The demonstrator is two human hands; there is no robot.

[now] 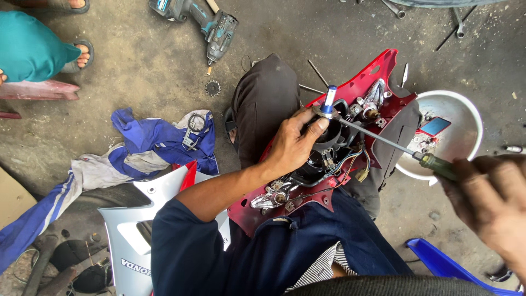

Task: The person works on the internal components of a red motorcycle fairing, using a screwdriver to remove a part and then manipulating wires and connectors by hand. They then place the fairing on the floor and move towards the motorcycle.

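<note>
The person is sitting on the ground with a red motorcycle fairing panel [378,77] lying across the lap, inner side up. The left hand [293,145] is gripping the black headlight housing [331,137] in the middle of the panel, fingers closed around it. The right hand [487,197] is clamped on the green handle of a long screwdriver [383,140], whose tip is reaching the blue bulb fitting [330,98]. The hands are apart. A white bowl [466,109] is standing just beside the panel.
</note>
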